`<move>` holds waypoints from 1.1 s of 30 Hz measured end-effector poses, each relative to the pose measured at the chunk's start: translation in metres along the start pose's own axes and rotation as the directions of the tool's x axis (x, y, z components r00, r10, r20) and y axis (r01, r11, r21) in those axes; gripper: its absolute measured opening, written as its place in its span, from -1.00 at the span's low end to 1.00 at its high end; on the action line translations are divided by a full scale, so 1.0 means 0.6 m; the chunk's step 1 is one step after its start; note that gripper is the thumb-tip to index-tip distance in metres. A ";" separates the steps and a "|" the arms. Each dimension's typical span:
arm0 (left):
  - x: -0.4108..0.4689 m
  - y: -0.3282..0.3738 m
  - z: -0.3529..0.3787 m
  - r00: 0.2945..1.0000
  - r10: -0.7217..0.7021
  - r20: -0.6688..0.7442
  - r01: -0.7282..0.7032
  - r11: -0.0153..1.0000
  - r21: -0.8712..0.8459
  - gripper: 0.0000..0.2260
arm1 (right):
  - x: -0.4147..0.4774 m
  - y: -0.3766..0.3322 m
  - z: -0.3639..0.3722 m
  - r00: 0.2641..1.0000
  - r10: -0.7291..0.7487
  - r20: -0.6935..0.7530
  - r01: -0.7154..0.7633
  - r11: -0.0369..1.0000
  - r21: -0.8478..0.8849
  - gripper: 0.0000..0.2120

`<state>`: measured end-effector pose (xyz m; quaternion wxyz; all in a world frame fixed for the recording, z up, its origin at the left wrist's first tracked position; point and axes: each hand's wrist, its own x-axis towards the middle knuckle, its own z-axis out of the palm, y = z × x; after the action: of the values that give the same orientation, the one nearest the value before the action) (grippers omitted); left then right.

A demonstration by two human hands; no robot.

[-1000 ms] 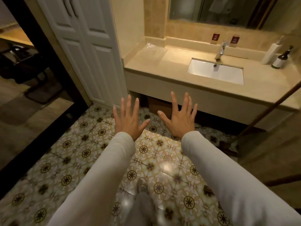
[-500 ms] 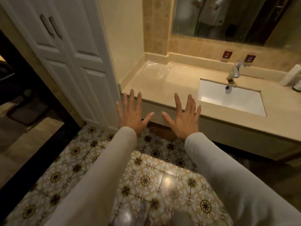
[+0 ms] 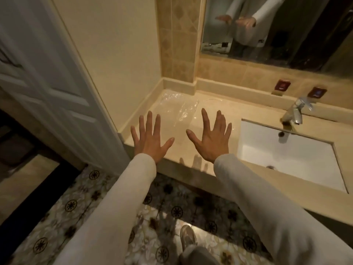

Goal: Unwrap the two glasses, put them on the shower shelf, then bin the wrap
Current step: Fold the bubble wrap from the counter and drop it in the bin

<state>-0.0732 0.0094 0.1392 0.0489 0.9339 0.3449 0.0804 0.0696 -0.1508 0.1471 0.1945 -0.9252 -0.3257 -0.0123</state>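
Observation:
Clear, crinkled plastic wrap (image 3: 178, 107) lies on the left end of the beige counter (image 3: 191, 150), in the corner by the wall. It seems to cover glasses lying on their sides, though their shapes are hard to make out. My left hand (image 3: 150, 137) hovers flat over the counter's front edge, fingers spread, empty. My right hand (image 3: 212, 139) is held the same way just to its right, also empty. Both hands are short of the wrap and do not touch it.
A white sink (image 3: 290, 155) with a chrome tap (image 3: 293, 114) is set in the counter at right. A mirror (image 3: 277, 27) hangs above it. A white panelled door (image 3: 47, 83) stands at left. Patterned floor tiles (image 3: 86, 197) lie below.
I have stepped closer to the counter. Both open hands have moved forward from over the floor to above the counter's front edge, nearer the wrap.

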 end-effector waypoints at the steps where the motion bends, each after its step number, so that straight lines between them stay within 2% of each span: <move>1: 0.033 0.005 0.004 1.000 -0.009 0.006 0.009 1.000 0.004 -0.21 | 0.036 0.005 0.003 1.000 -0.002 0.005 0.002 1.000 0.006 -0.20; 8: 0.191 0.017 0.036 0.998 -0.033 0.045 0.033 0.999 -0.002 -0.23 | 0.220 0.022 0.041 0.999 0.002 0.053 -0.004 1.000 0.029 -0.20; 12: 0.265 -0.008 0.059 0.993 -0.095 0.070 0.097 0.995 -0.033 -0.23 | 0.295 0.021 0.078 0.997 0.005 0.075 -0.008 0.999 0.039 -0.20; 17: 0.364 -0.059 0.102 0.987 -0.101 0.124 0.105 0.994 -0.026 -0.22 | 0.374 0.015 0.133 0.991 0.061 0.115 -0.066 0.997 0.039 -0.20; 21: 0.453 -0.099 0.144 0.965 -0.116 0.235 0.148 0.981 -0.123 -0.21 | 0.439 0.008 0.178 0.977 0.150 0.149 -0.159 0.986 0.053 -0.21; 26: 0.549 -0.133 0.185 0.892 -0.157 0.424 0.297 0.911 -0.287 -0.20 | 0.503 -0.007 0.220 0.941 0.299 0.156 -0.317 0.942 0.109 -0.20; 29: 0.595 -0.135 0.198 0.905 -0.081 0.417 0.223 0.926 -0.305 -0.31 | 0.524 -0.011 0.245 0.899 0.390 0.200 -0.423 0.891 0.165 -0.20; 33: 0.633 -0.108 0.209 0.932 0.033 0.362 0.155 0.864 -0.478 -0.48 | 0.541 -0.002 0.276 0.822 0.514 0.245 -0.562 0.802 0.203 -0.19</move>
<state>0.1934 0.3014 0.0508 0.3531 0.8764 0.3273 -0.0063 0.3076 0.1050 0.0430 0.2826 -0.9419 -0.0634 0.1701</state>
